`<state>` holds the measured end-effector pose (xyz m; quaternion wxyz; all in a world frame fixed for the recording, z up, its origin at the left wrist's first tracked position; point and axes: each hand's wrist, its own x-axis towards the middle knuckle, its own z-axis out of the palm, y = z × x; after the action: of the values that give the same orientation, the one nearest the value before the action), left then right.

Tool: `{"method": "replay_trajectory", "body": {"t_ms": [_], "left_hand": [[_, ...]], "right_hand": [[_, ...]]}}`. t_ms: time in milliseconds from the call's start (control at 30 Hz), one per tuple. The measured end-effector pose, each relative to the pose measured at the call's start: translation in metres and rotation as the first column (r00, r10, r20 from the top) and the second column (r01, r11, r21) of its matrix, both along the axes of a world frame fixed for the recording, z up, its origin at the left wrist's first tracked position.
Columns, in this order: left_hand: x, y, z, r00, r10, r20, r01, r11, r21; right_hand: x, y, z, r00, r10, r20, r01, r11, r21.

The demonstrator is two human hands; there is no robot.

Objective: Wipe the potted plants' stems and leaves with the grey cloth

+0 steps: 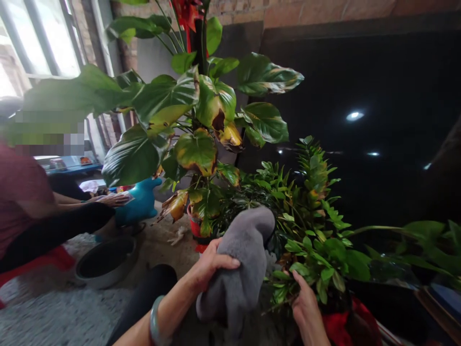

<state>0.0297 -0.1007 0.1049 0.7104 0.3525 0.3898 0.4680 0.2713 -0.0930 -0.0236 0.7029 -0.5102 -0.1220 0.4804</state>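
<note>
My left hand (211,264) grips a grey fluffy cloth (239,266), holding it up against a small bushy green plant (309,226). On that wrist sits a pale green bangle (154,322). Low in the foliage, my right hand (306,302) is closed around stems of the small plant. Behind stands a tall plant with big green and yellowed leaves (196,113) in a red pot (195,228).
A person in a dark red top (21,192) sits at the left, a hand on a blue glove-like object (140,202). A grey basin (106,262) lies on the floor. A dark glossy wall (378,120) is behind; windows (39,38) upper left.
</note>
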Motion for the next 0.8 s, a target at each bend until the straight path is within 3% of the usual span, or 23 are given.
{"method": "replay_trajectory", "body": {"t_ms": [67, 133, 200, 267, 333, 400, 500, 567, 633, 700, 733, 800], "left_hand": [[0.002, 0.009, 0.006, 0.991, 0.131, 0.0, -0.131, 0.991, -0.012], [0.006, 0.011, -0.005, 0.981, 0.189, -0.032, -0.19, 0.981, -0.037], [0.009, 0.003, -0.028, 0.987, 0.13, -0.089, -0.135, 0.99, -0.051], [0.008, -0.012, -0.052, 0.989, -0.015, -0.149, 0.004, 0.997, -0.072], [0.002, -0.026, -0.064, 0.974, -0.127, -0.187, 0.109, 0.989, -0.104], [-0.006, -0.032, -0.061, 0.964, -0.176, -0.199, 0.161, 0.983, -0.09], [-0.019, -0.023, -0.031, 0.982, -0.139, -0.128, 0.146, 0.988, 0.043], [-0.023, -0.01, -0.01, 0.999, -0.007, -0.046, 0.011, 0.997, 0.078], [-0.023, 0.001, -0.001, 0.977, 0.213, -0.007, -0.213, 0.977, 0.017], [-0.019, 0.003, -0.009, 0.936, 0.352, -0.019, -0.352, 0.934, -0.052], [-0.016, 0.001, -0.018, 0.938, 0.344, -0.038, -0.346, 0.935, -0.074], [-0.011, -0.011, -0.042, 0.978, 0.194, -0.081, -0.201, 0.975, -0.092]], "right_hand": [[-0.003, 0.0, 0.003, 0.999, -0.04, -0.016, 0.04, 0.999, -0.008], [-0.005, 0.0, 0.007, 0.997, -0.068, -0.034, 0.067, 0.998, -0.017], [-0.006, -0.001, 0.01, 0.996, -0.074, -0.048, 0.073, 0.997, -0.035], [-0.006, -0.002, 0.012, 0.995, -0.076, -0.058, 0.073, 0.996, -0.059], [-0.006, -0.003, 0.013, 0.995, -0.077, -0.068, 0.072, 0.995, -0.071], [-0.006, -0.004, 0.015, 0.994, -0.083, -0.076, 0.078, 0.994, -0.073], [-0.006, -0.004, 0.018, 0.99, -0.115, -0.081, 0.109, 0.991, -0.08], [-0.007, -0.003, 0.019, 0.988, -0.129, -0.081, 0.122, 0.989, -0.088], [-0.007, -0.002, 0.019, 0.989, -0.127, -0.08, 0.12, 0.989, -0.089], [-0.007, -0.002, 0.016, 0.991, -0.112, -0.075, 0.105, 0.99, -0.089], [-0.006, -0.002, 0.015, 0.992, -0.105, -0.069, 0.099, 0.991, -0.089], [-0.003, -0.002, 0.009, 0.994, -0.097, -0.05, 0.092, 0.992, -0.09]]}}
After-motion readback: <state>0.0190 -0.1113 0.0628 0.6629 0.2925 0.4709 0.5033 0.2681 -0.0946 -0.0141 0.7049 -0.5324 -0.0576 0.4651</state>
